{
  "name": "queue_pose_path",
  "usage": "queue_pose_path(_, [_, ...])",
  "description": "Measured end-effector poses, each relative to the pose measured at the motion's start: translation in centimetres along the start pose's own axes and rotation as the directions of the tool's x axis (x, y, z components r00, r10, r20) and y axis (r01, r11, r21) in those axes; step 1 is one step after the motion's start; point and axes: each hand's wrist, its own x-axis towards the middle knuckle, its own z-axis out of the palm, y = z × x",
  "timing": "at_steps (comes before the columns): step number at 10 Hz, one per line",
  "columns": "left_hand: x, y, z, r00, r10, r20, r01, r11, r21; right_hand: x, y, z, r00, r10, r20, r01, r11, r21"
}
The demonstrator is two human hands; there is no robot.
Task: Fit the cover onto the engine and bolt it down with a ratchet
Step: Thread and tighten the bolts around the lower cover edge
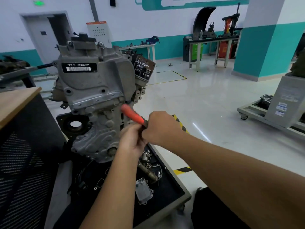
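A grey engine [92, 83] stands upright on a stand, with a black label reading CFB 666660 on the cover [85, 76] at its top front. A ratchet with a red handle [132, 115] points up and left toward the engine's right side. My right hand [162, 127] grips the dark head end of the ratchet. Just below it, my left hand [132, 141] curls round the same tool or its socket; the part between the hands is hidden. The image is blurred around the handle.
A black tray [171, 192] under the engine holds several loose metal parts, among them a pipe [146, 172] and a small cooler block [143, 190]. A wooden-topped cabinet [16, 100] stands at left. An oil filter [142, 67] sticks out at the engine's right. Workbenches line the far wall.
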Motion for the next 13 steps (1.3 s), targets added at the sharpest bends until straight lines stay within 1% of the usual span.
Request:
queue_pose_path(1, [-0.7, 0.1, 0.1, 0.996, -0.038, 0.083, 0.042, 0.998, -0.052, -0.1, -0.1, 1.1, 0.999, 0.006, 0.049, -0.015, 0.982, 0.186])
queue_pose_path(2, [-1.1, 1.0, -0.2, 0.984, -0.08, 0.16, 0.115, 0.968, -0.224, 0.0, -0.9, 0.7, 0.713, -0.065, 0.698, -0.676, 0.2, 0.709])
queue_pose_path(3, [-0.9, 1.7, -0.1, 0.989, -0.112, 0.095, 0.13, 0.969, -0.208, 0.4, -0.4, 0.8, 0.661, -0.201, 0.723, -0.739, -0.001, 0.674])
queue_pose_path(4, [-0.4, 1.0, 0.3, 0.997, -0.076, -0.035, 0.076, 0.997, -0.003, 0.3, 0.5, 1.5, 0.937, 0.07, 0.341, -0.213, 0.89, 0.403])
queue_pose_path(5, [-0.2, 0.1, 0.3, 0.998, -0.046, -0.051, 0.045, 0.999, -0.003, 0.0, 0.6, 2.4, 0.996, -0.046, 0.074, 0.042, 0.998, 0.054])
queue_pose_path(6, [-0.6, 0.5, 0.1, 0.99, -0.11, 0.093, 0.122, 0.983, -0.14, 0.1, 0.2, 1.8, 0.788, -0.004, 0.615, -0.56, 0.41, 0.72])
queue_pose_path(7, [-0.4, 1.5, -0.4, 0.983, -0.123, 0.135, 0.143, 0.978, -0.15, 0.3, 0.8, 1.1, 0.659, -0.167, 0.733, -0.726, 0.117, 0.678])
queue_pose_path(8, [-0.4, 1.0, 0.4, 0.993, -0.104, 0.054, 0.103, 0.995, 0.011, 0.1, 1.7, 1.2, 0.875, 0.13, 0.467, -0.399, 0.739, 0.542])
queue_pose_path(9, [0.2, -0.4, 0.7, 1.0, -0.028, -0.01, 0.028, 0.999, 0.028, 0.0, 2.1, 2.1, 0.999, -0.05, -0.017, 0.049, 0.999, -0.009])
queue_pose_path(10, [0.1, -0.4, 0.4, 0.992, -0.08, 0.092, 0.088, 0.992, -0.085, 0.6, 1.8, 2.3, 0.982, 0.028, 0.188, -0.109, 0.894, 0.435])
queue_pose_path(11, [0.0, 0.8, -0.3, 0.972, -0.101, 0.212, 0.159, 0.947, -0.28, 0.4, 0.7, 1.0, 0.624, -0.193, 0.757, -0.766, 0.04, 0.642])
queue_pose_path(12, [0.0, 1.3, -0.1, 0.981, -0.123, 0.153, 0.139, 0.985, -0.098, 1.0, 1.3, 1.0, 0.708, -0.087, 0.701, -0.634, 0.359, 0.685])
queue_pose_path(13, [0.1, 0.2, 0.7, 0.997, -0.062, 0.034, 0.059, 0.996, 0.074, 0.9, 2.2, 1.4, 0.979, 0.065, 0.195, -0.102, 0.977, 0.187])
